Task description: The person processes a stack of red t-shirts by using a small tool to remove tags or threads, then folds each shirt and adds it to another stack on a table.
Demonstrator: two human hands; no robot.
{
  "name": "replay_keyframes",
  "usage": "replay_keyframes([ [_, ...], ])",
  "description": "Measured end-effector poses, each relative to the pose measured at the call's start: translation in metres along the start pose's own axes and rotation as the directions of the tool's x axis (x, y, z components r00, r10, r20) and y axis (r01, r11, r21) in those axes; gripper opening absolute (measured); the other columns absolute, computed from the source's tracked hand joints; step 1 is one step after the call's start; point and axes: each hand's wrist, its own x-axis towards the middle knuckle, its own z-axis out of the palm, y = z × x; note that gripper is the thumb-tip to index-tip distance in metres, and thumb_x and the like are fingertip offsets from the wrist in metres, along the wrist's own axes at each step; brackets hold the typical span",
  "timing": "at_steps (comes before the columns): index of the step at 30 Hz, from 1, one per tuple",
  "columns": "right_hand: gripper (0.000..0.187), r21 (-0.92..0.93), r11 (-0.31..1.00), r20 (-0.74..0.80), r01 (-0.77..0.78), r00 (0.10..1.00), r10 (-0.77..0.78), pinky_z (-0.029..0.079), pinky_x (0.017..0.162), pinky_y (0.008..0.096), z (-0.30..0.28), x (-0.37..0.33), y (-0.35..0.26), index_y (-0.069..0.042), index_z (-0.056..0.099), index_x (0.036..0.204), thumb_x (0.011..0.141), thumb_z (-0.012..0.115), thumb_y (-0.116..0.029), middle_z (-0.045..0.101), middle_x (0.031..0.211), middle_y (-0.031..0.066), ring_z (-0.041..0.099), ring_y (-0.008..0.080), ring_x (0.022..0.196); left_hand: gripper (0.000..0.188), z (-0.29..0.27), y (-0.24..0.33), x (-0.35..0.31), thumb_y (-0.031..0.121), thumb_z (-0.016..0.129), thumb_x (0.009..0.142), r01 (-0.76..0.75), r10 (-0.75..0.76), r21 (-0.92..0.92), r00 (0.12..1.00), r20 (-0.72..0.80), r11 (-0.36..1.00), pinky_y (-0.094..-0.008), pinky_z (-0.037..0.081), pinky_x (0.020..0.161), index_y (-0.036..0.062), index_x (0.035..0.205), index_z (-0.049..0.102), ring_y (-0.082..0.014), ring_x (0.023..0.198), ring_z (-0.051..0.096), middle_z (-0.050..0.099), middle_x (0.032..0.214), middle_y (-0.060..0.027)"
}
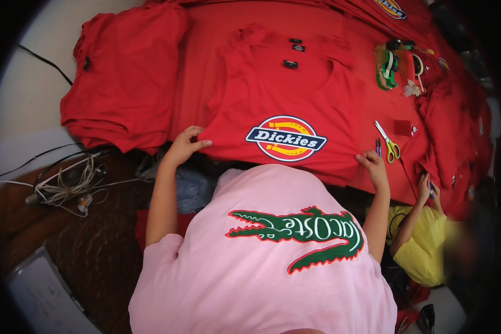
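A red T-shirt [228,119] lies spread out on the table in front of me, its neckline on the far side and a printed oval emblem in blue, white and yellow on its chest. Its left edge is pinched between the thumb and fingers of my left hand [188,145]. On the opposite side my right hand [374,167] grips the shirt's near right edge in the same way. Small black labels [290,64] show at the collar, where more shirts seem to lie underneath.
Folded red shirts [125,78] are piled at the left. Yellow-handled scissors [392,149], a green tape dispenser [388,69] and a small red box [404,128] lie to the right, near more red shirts [453,125]. A co-worker in a yellow top [426,247] sits there. Tangled cables [72,186] lie at left.
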Motion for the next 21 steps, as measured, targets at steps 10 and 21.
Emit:
replay_keyframes([
  [10, 0.035, -0.575, 0.815, -0.259, 0.065, 0.931, -0.257, 0.051, 0.082, 0.0447, 0.04, 0.0, -0.032, -0.002, 0.065, 0.107, 0.086, 0.082, -0.025, 0.067, 0.104, 0.0154, 0.065, 0.0331, 0.093, 0.031, 0.013, 0.009, 0.007, 0.023, 0.087, 0.078, -0.093, 0.227, 0.392, 0.923, -0.309, 0.915, -0.0369, 0.049, 0.087, 0.0047, 0.094, 0.067, -0.0229, 0.096, 0.063, 0.065, 0.1, -0.0078],
  [21, 0.058, -0.682, 0.597, -0.023, 0.423, 0.803, -0.595, 0.024, 0.127, 0.0474, 0.165, 0.088, -0.1, -0.004, 0.031, 0.161, 0.108, 0.046, -0.022, 0.03, 0.169, 0.0147, 0.028, 0.0312, 0.156, 0.076, 0.128, 0.073, 0.144, 0.053, 0.056, 0.101, -0.231, 0.666, 0.888, 0.738, -0.107, 0.399, -0.0521, 0.02, 0.127, 0.0011, 0.155, 0.042, -0.0318, 0.154, 0.029, 0.038, 0.163, -0.0137],
])
